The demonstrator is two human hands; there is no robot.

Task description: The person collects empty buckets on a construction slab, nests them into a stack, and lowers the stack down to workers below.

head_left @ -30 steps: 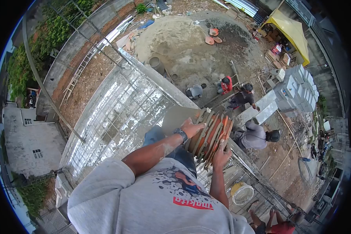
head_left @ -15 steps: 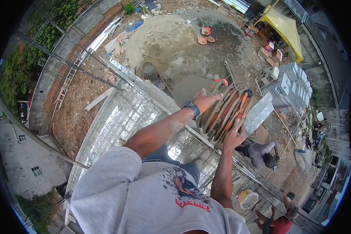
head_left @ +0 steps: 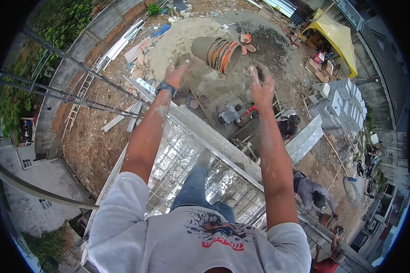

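Note:
A nested stack of grey and orange buckets [head_left: 217, 53] hangs in the air beyond the slab edge, lying on its side and touching neither hand. To its lower left, my left hand [head_left: 177, 75] is raised with fingers apart and nothing in it. On the other side, my right hand [head_left: 261, 84] is also up and empty, its fingers spread and curved. Both arms reach out over the concrete edge beam [head_left: 214, 129].
Rebar mesh [head_left: 173, 150] lies on the wet slab by my legs. Down below are several people, one in grey [head_left: 312, 189], a sand heap [head_left: 177, 43], stacked blocks [head_left: 339, 107] and a yellow canopy [head_left: 335, 36]. Steel bars [head_left: 77, 63] stick out at left.
The bucket stack has left both my hands and moved up and away past the slab edge. My arms have stretched forward and my hands have parted and opened.

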